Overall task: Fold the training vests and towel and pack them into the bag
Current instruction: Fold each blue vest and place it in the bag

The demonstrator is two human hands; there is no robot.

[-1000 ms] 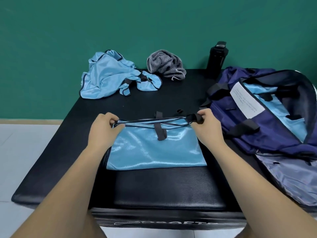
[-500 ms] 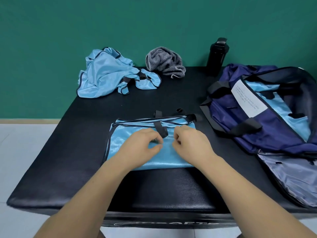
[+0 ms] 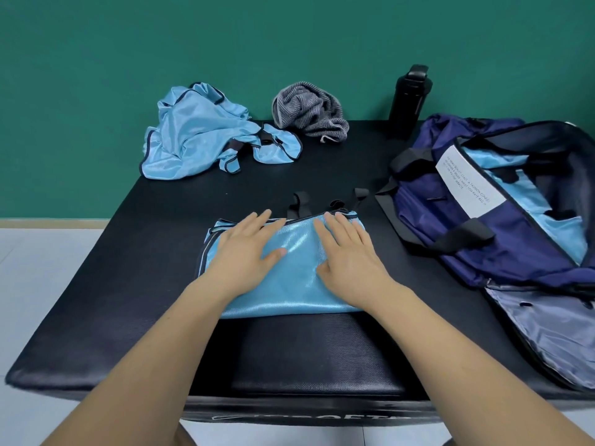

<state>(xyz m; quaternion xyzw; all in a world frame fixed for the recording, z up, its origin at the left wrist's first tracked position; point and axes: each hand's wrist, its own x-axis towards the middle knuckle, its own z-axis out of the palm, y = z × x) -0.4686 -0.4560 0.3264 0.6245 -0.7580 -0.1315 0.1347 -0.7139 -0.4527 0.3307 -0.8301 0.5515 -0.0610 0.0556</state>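
A folded light blue training vest (image 3: 297,284) lies flat near the front of the black padded table (image 3: 96,300). My left hand (image 3: 248,252) and my right hand (image 3: 349,255) press on it with straight fingers, side by side. Another blue vest (image 3: 193,136) lies crumpled at the back left. A grey striped towel (image 3: 309,109) sits bunched beside it. The navy bag (image 3: 483,239) lies unzipped at the right, with blue vest fabric (image 3: 560,226) showing inside.
A black bottle (image 3: 409,98) stands at the table's back edge against the green wall. The bag's grey lining flap (image 3: 547,329) spreads over the front right corner. White floor shows to the left of the table.
My hands let go of the vest's top corners, came together at its middle, and now lie flat on it with fingers spread toward the top edge.
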